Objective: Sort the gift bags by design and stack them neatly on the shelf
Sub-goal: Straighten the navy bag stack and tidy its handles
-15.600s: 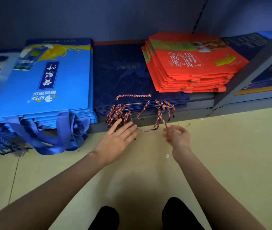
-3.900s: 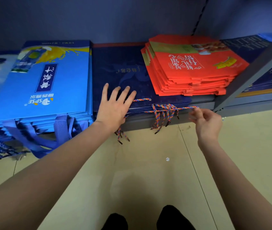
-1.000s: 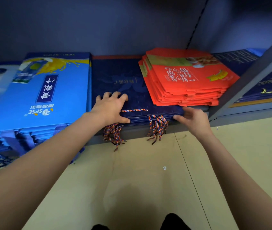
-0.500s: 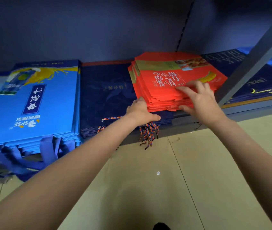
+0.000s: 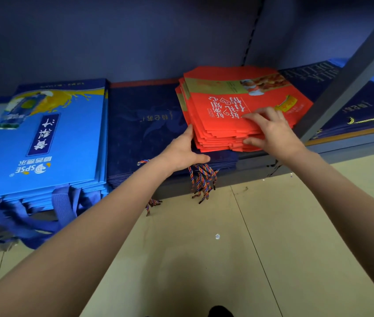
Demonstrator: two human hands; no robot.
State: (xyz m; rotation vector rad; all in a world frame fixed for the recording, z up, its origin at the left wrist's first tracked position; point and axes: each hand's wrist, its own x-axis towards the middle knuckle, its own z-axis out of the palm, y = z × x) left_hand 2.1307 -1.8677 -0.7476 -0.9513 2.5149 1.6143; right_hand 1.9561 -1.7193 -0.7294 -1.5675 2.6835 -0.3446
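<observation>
A stack of red gift bags [image 5: 227, 104] lies on the right part of a lower stack of dark navy bags [image 5: 140, 133] on the bottom shelf. My left hand [image 5: 181, 152] presses its fingers against the red stack's front left corner, thumb resting on the navy bags. My right hand [image 5: 270, 131] lies with spread fingers on top of the red stack, its thumb against the stack's front face. To the left sits a stack of light blue bags [image 5: 55, 145] with printed labels. Striped rope handles [image 5: 202, 179] hang from the navy stack over the shelf edge.
A grey slanted shelf upright [image 5: 353, 72] stands just right of the red stack. Beyond it lie more navy bags with gold print [image 5: 364, 106]. Blue ribbon handles [image 5: 62, 207] spill off the light blue stack. A tan tiled floor [image 5: 204, 259] lies below the shelf.
Both hands left the navy stack's front edge and moved right onto the red stack. In the last half second the left hand slid to its left corner.
</observation>
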